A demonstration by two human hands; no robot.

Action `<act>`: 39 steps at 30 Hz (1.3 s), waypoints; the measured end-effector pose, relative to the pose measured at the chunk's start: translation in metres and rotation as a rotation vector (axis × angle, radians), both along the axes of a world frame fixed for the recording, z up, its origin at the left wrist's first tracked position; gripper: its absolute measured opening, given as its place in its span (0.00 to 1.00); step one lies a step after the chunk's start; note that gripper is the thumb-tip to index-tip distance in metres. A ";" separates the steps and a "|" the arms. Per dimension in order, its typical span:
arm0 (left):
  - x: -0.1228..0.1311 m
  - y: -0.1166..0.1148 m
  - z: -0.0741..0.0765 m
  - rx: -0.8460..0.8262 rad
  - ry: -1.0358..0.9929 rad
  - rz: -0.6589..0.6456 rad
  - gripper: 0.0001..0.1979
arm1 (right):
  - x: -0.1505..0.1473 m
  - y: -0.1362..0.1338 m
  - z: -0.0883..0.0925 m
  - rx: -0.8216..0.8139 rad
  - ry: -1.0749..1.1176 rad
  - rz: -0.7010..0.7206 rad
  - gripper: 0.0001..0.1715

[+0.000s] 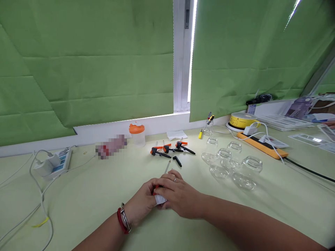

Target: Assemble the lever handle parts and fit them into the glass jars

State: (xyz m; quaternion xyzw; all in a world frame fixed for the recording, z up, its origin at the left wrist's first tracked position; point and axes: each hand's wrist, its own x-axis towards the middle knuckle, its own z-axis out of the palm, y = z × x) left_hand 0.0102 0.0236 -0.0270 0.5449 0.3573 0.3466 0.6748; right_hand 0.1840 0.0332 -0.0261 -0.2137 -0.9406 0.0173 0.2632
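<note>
My left hand (142, 200) and my right hand (180, 195) meet over the table, fingers closed around a small orange-and-black part (156, 188). A thin clear tube (168, 167) sticks out past my fingers, away from me. Below the part, a white piece of paper or tissue (159, 199) shows between my hands. Most of the part is hidden by my fingers. Just beyond lie several similar orange-and-black parts (167, 149) with long black arms. A short black bent piece (177, 161) rests nearer to my hands.
Several clear glass jars (224, 155) stand to the right. Behind are an orange-lidded cup (137, 134), a white paper (177, 135) and a small jar holding tools (208, 129). An orange power strip (261, 144) lies right; a white power strip (61, 163) with cables lies left.
</note>
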 end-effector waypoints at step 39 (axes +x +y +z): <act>-0.017 0.021 -0.012 -0.145 -0.065 0.422 0.10 | 0.050 0.090 -0.036 -0.440 0.150 -0.704 0.11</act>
